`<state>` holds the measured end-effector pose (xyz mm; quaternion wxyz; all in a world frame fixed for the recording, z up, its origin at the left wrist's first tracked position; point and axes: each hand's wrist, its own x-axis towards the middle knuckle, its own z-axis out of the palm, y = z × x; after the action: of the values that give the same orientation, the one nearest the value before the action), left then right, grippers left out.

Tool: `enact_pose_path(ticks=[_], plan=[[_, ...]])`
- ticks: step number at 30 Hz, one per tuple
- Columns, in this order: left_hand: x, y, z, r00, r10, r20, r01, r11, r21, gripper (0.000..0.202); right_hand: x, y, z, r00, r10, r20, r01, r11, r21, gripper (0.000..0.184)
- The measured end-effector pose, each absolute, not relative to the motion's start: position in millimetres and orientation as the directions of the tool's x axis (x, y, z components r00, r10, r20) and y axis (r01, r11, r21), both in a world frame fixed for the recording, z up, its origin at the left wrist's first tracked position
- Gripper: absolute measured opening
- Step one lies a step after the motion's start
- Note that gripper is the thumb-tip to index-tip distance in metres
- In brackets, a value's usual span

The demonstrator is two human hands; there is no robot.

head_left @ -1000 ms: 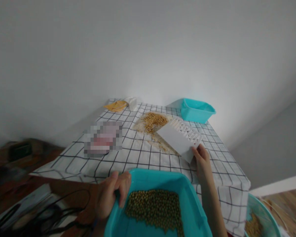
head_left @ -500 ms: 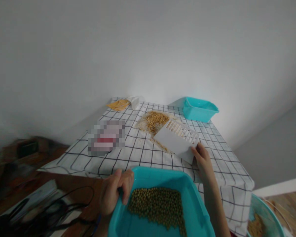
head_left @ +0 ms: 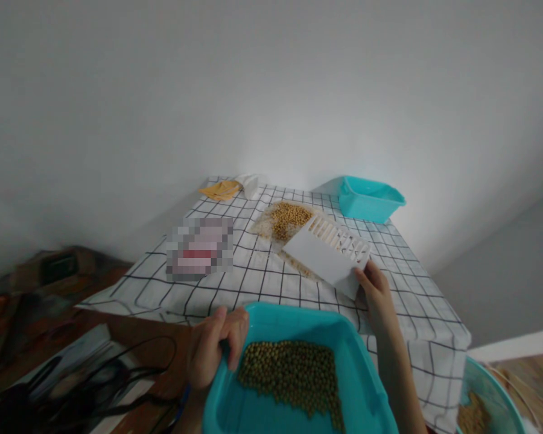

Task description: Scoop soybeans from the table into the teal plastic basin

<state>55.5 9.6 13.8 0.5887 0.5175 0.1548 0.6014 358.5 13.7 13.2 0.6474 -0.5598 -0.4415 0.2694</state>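
My left hand (head_left: 217, 346) is closed over the left rim of a teal plastic tub (head_left: 294, 314) in the foreground. Round beans (head_left: 292, 371), greenish-brown in this light, lie in a layer across the tub's bottom. My right hand (head_left: 377, 292) pinches the near right corner of a flat white plastic piece (head_left: 323, 259) with a row of slots along its far side. That piece slants over the table and partly covers a clear plastic bag (head_left: 262, 226) with yellow beans (head_left: 289, 218) on it. Whether the piece touches the bag I cannot tell.
A second teal tub (head_left: 371, 208) stands at the back right of the checked tablecloth (head_left: 253, 283). Yellow packets (head_left: 220, 190) and a blurred-out pinkish packet (head_left: 199, 250) lie on the left. Black cables (head_left: 131, 386) are at lower left, a teal bucket (head_left: 502, 392) at lower right.
The whole view has shifted slightly, so things appear a little farther right and up. Both hands keep their holds, and the beans look the same.
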Motion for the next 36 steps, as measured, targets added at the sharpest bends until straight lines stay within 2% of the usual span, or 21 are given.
enact_pose_path(ticks=[4, 10, 16, 26, 32, 34, 36], plan=[[58, 15, 7, 0.197, 0.830, 0.521, -0.558, -0.342, 0.756, 0.071, 361, 14, 12, 0.471, 0.831, 0.294, 0.217, 0.214, -0.952, 0.032], [58, 14, 6, 0.188, 0.840, 0.509, -0.558, -0.335, 0.759, 0.070, 357, 12, 14, 0.425, 0.865, 0.266, 0.167, 0.214, -0.962, 0.035], [56, 12, 8, 0.186, 0.851, 0.492, -0.555, -0.322, 0.767, 0.070, 357, 13, 15, 0.381, 0.878, 0.289, 0.214, 0.221, -0.952, 0.031], [58, 11, 11, 0.187, 0.858, 0.478, -0.562, -0.306, 0.769, 0.070, 355, 11, 17, 0.362, 0.888, 0.283, 0.186, 0.228, -0.956, 0.032], [35, 19, 17, 0.316, 0.829, 0.462, -0.516, -0.259, 0.817, 0.071, 356, 10, 18, 0.358, 0.892, 0.277, 0.188, 0.222, -0.957, 0.024], [24, 24, 16, 0.420, 0.784, 0.457, -0.479, -0.236, 0.845, 0.071, 357, 10, 18, 0.352, 0.893, 0.281, 0.188, 0.227, -0.956, 0.026], [17, 28, 15, 0.419, 0.802, 0.425, -0.475, -0.205, 0.856, 0.071, 357, 10, 17, 0.351, 0.893, 0.283, 0.192, 0.227, -0.955, 0.029]])
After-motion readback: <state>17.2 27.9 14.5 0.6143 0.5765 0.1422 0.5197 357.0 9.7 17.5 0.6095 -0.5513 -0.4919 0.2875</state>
